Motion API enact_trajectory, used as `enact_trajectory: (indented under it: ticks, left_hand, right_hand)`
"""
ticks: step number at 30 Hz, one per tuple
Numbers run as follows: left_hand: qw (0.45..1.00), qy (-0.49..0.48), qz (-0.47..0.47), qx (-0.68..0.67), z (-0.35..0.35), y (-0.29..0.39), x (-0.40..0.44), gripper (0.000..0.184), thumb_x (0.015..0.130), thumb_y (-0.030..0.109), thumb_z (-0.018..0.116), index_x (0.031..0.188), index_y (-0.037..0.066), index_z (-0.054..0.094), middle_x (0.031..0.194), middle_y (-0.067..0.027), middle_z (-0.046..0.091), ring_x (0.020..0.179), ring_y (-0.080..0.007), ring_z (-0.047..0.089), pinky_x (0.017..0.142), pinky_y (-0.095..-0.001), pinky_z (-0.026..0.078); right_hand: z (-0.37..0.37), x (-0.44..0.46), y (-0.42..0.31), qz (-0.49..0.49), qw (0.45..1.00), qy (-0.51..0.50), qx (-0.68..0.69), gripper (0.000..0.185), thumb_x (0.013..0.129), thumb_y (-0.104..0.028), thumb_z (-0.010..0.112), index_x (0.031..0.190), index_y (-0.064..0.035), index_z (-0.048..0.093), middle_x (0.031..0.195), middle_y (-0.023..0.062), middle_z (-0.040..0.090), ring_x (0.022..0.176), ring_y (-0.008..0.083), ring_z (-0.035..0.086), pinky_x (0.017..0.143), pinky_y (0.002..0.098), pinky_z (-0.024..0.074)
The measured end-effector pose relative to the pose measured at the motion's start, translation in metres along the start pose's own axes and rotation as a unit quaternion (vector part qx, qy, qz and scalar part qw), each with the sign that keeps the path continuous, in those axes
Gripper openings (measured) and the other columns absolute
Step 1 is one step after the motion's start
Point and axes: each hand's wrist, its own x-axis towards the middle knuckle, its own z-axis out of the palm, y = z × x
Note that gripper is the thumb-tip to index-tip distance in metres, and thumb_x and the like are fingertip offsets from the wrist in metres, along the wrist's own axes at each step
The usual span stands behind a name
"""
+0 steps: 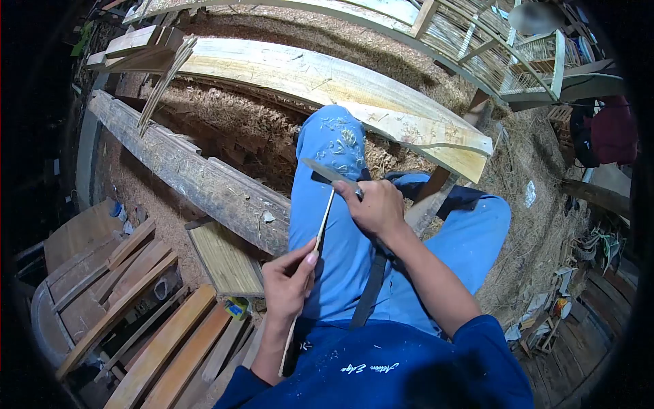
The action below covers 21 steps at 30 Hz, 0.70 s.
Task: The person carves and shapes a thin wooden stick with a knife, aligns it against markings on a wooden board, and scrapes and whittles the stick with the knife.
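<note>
My right hand (379, 208) is closed around a knife, and its pale blade (325, 170) points up and left over my knee. A thin bamboo strip (326, 219) runs from beneath the blade down to my left hand (291, 278). My left thumb and fingers pinch this strip, and its lower end passes along my forearm toward the shirt. Partly hidden by the blade, a dark patch lies on my blue trouser leg (313, 211). Curled shavings (344, 142) cling to the knee. The knife's handle is mostly covered by my right hand.
A long pale plank (272, 65) crosses ahead of my knee, with a weathered beam (184, 163) at left. A bundle of thin strips (165, 85) leans across them. Several cut boards (163, 341) lie lower left. A slatted frame (470, 41) stands upper right.
</note>
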Motion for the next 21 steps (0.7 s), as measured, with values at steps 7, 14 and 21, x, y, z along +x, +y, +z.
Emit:
enact_trajectory:
  ticks: [7,14,21]
  left_hand:
    - [1.0,0.015,0.01,0.011,0.019,0.018,0.027,0.029,0.096,0.008,0.066,0.123,-0.003,0.067,0.066,0.0026,0.057,0.048,-0.0024,0.044,0.041,-0.0209,0.031]
    - [0.999,-0.017,0.04,-0.003,0.016,0.009,0.045,0.028,0.097,0.009,0.065,0.123,-0.003,0.067,0.066,0.0027,0.057,0.045,-0.003,0.041,0.04,-0.0215,0.029]
    - [1.0,-0.013,0.019,0.017,0.004,0.001,0.015,0.027,0.097,0.007,0.064,0.123,-0.002,0.067,0.064,0.0039,0.055,0.047,-0.0014,0.041,0.041,-0.0199,0.029]
  right_hand:
    - [-0.002,-0.018,-0.013,-0.065,0.998,-0.003,0.0,0.076,0.09,-0.069,0.052,0.067,0.0008,0.069,0.061,0.0275,0.062,0.064,0.0451,0.066,0.059,0.0533,0.0524]
    - [-0.003,-0.016,-0.014,-0.05,0.999,0.005,-0.022,0.076,0.088,-0.07,0.053,0.065,0.0006,0.069,0.062,0.0269,0.063,0.063,0.044,0.067,0.06,0.0529,0.0532]
    - [-0.002,-0.005,-0.006,0.001,1.0,-0.004,-0.016,0.077,0.088,-0.072,0.051,0.066,-0.0001,0.07,0.065,0.0272,0.064,0.067,0.0447,0.068,0.062,0.0537,0.0534]
